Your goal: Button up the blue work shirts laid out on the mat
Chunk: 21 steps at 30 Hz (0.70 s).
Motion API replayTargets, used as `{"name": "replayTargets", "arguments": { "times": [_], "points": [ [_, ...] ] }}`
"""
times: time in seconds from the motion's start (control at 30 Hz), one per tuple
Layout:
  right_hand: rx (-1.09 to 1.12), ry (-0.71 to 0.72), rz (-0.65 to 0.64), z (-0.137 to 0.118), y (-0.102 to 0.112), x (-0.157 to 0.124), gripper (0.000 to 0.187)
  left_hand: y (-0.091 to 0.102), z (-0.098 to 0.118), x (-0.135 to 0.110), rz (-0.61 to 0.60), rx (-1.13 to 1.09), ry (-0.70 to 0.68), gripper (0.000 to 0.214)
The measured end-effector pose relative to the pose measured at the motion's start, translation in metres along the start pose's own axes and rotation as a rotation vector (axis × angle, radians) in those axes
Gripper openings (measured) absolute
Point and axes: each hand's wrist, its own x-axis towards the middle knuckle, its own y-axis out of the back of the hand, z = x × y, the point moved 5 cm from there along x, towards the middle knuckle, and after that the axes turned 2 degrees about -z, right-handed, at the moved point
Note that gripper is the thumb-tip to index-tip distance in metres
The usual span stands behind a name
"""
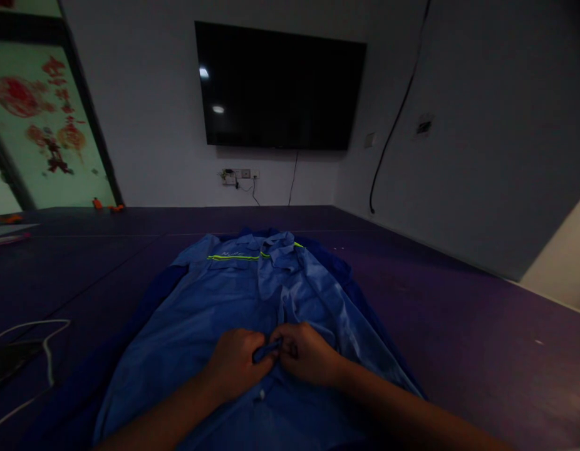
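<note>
A blue work shirt (191,326) with a thin yellow-green stripe across the chest lies spread out, its collar at the far end. Beneath it, darker blue fabric (334,263) shows along both sides. My left hand (238,360) pinches the shirt's front edge near the middle. Touching it, my right hand (306,354) is closed on the same front edge, fingertips together. What lies between the fingertips, perhaps a button, is too small and dark to make out. Below the hands, a small pale spot (261,394) shows on the front edge.
The shirt rests on a purple surface (450,313). To the left are a white cable (48,351) and a dark flat object (12,363). A large television (280,88) hangs on the far wall, above sockets (240,175). Small orange objects (97,203) lie at the far left.
</note>
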Motion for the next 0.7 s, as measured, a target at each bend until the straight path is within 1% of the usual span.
{"name": "replayTargets", "arguments": {
  "times": [0.27, 0.53, 0.7],
  "points": [
    [0.103, 0.033, -0.081, 0.0004, 0.0015, 0.0008, 0.017, 0.0023, 0.0024, -0.0016, 0.026, -0.03, -0.012, 0.03],
    [0.124, -0.009, -0.087, 0.0018, 0.0018, 0.0018, 0.015, 0.0016, 0.0012, -0.0014, 0.012, -0.033, -0.028, 0.03],
    [0.131, -0.003, -0.091, 0.0026, 0.0015, 0.0018, 0.016, 0.0009, 0.0011, -0.001, 0.004, -0.049, -0.042, 0.032]
  ]
}}
